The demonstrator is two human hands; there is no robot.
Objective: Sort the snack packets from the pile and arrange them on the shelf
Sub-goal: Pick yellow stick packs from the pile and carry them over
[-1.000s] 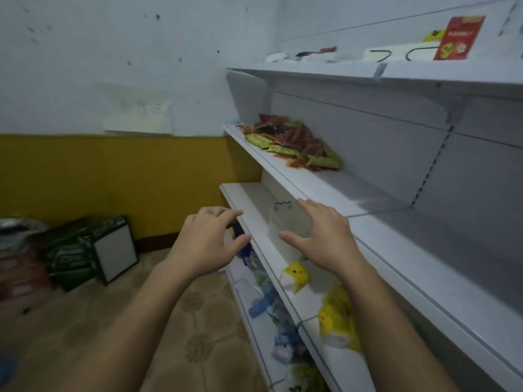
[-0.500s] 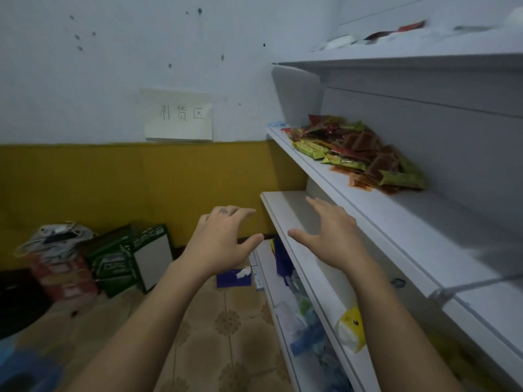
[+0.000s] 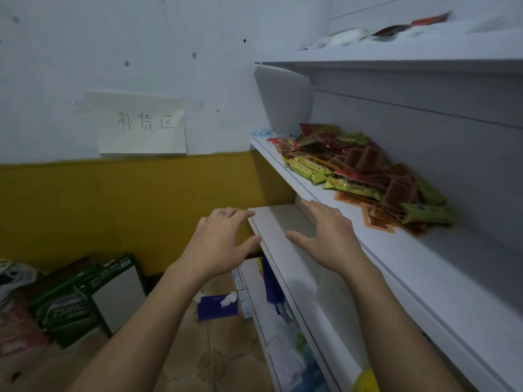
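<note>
A pile of snack packets (image 3: 359, 174), red, brown and yellow-green, lies on a white shelf board (image 3: 418, 267) at right. My left hand (image 3: 218, 244) hovers with spread fingers at the left end of the lower white shelf (image 3: 278, 224), holding nothing. My right hand (image 3: 325, 236) reaches above that lower shelf, fingers straight and empty, just short of the pile. The nearest packets are orange-brown sachets (image 3: 377, 222) a short way right of my right hand.
The top shelf (image 3: 396, 56) carries a few packets. Lower shelves hold blue and yellow goods (image 3: 285, 315). Green cartons (image 3: 85, 295) and bags stand on the tiled floor at left. A paper sign (image 3: 141, 123) hangs on the wall.
The view has swung up and left along the shelves. Both hands have stayed open and have come closer to the pile of packets.
</note>
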